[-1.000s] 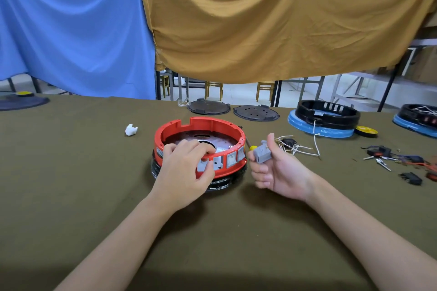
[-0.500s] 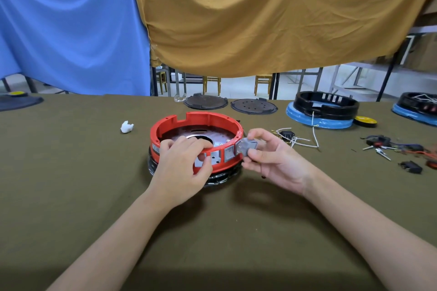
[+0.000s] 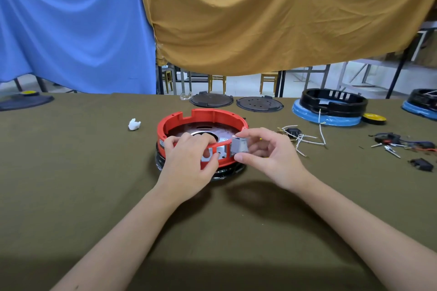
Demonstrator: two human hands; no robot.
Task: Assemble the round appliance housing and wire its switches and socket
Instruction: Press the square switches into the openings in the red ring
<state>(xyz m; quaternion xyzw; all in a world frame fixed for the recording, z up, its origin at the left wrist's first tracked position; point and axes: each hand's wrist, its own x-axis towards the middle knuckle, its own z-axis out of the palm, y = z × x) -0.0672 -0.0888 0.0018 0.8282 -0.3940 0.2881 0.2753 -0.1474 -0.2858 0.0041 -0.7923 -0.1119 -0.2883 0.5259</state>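
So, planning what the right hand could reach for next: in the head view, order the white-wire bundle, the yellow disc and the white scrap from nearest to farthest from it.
1. White-wire bundle, just right of the right hand.
2. White scrap, far left beyond the red housing.
3. Yellow disc, far right by the blue-based housing.

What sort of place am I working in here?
Likely an assembly workshop: a cloth-covered table holds the red housing, another black housing on a blue base, loose wires, and cloth sheets hang behind.
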